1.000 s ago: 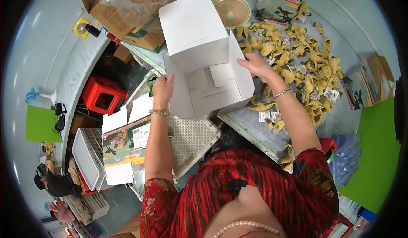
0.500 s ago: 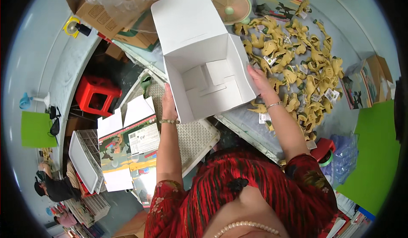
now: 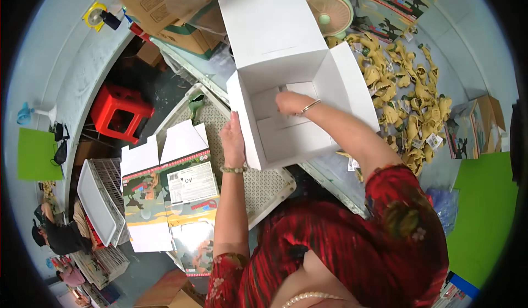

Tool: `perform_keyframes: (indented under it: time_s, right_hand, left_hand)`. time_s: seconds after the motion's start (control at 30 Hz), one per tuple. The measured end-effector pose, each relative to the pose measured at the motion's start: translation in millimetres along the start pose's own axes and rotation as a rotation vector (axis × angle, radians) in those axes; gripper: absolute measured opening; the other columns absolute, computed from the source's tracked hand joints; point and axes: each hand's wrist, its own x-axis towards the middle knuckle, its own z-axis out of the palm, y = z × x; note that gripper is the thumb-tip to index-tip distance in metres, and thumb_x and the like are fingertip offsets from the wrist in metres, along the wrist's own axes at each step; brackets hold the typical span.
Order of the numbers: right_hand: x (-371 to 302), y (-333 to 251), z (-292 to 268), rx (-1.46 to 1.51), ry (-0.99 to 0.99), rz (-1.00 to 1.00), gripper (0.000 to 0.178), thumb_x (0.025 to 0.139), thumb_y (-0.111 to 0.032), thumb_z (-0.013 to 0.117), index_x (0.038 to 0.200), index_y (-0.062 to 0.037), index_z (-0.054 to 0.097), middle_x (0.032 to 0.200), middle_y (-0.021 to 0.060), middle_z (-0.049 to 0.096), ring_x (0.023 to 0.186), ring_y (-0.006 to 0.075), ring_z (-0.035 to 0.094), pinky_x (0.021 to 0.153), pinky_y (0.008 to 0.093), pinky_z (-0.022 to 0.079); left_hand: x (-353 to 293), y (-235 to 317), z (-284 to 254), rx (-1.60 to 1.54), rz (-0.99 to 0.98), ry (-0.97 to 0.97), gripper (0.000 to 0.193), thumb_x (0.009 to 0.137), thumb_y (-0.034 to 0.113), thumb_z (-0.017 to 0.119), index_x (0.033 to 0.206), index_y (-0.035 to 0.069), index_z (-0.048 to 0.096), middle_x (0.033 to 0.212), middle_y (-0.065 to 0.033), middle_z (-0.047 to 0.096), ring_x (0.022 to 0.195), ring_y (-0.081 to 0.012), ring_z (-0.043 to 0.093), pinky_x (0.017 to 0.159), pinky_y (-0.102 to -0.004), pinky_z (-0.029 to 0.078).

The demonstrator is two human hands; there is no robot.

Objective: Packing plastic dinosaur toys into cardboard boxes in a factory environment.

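Note:
A white-lined cardboard box point(image 3: 289, 148), its lid flap raised at the far side, is tilted so that I look into it. My left hand point(image 3: 233, 143) grips the box's left wall from outside. Inside, my right hand point(image 3: 291, 103) is closed in a fist against the interlocking bottom flaps point(image 3: 268, 105); nothing shows in its fingers. To the right lies a heap of yellow-tan dinosaur toys point(image 3: 418, 104) with white tags. Flattened printed boxes point(image 3: 170, 192) lie to the left of my left forearm, on a beige perforated tray point(image 3: 258, 189).
A green fan point(image 3: 327, 11) and printed dinosaur boxes point(image 3: 385, 8) stand behind the heap. An opened carton point(image 3: 476, 126) is at the right. Brown cartons point(image 3: 148, 5) crowd the far left. A red stool point(image 3: 118, 112) stands on the floor. Other people point(image 3: 58, 228) are at lower left.
My right hand has left the box's right wall and reached inside to its bottom. My left hand stays on the left wall. The view has shifted slightly.

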Motion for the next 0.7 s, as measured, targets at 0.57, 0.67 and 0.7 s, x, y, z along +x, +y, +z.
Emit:
perform_keyframes:
  time_s: [0.57,0.67,0.7]
  right_hand:
    - [-163,-47,-16,0.926,0.655,-0.616,0.019,0.074,-0.021,0.055,0.079,-0.0022,0.057,0.073,0.0088,0.060,0.066,0.0150,0.056,0.059,0.0295,0.044]
    - [-252,-11,51,1.262,0.490,-0.654,0.017,0.080,-0.017,0.053,0.085,-0.0012,0.057,0.072,0.0053,0.059,0.067,0.0076,0.054,0.057,0.0241,0.043]
    - [-283,0,78,1.359,0.595,-0.463,0.019,0.078,-0.018,0.055,0.086,-0.0005,0.058,0.076,0.0064,0.060,0.068,0.0093,0.055,0.059,0.0234,0.043]
  left_hand:
    - [11,14,9,0.230,0.173,-0.057,0.041,0.085,0.033,0.039,0.098,-0.006,0.045,0.091,-0.0099,0.051,0.078,-0.0174,0.049,0.069,-0.0293,0.042]
    - [38,16,-1,0.489,0.495,0.000,0.038,0.084,0.027,0.045,0.097,-0.008,0.045,0.090,-0.0118,0.051,0.079,-0.0198,0.049,0.070,-0.0298,0.042]
    - [43,20,-3,0.617,0.622,0.068,0.037,0.082,0.025,0.048,0.097,-0.009,0.046,0.093,-0.0135,0.051,0.081,-0.0215,0.049,0.072,-0.0303,0.041]
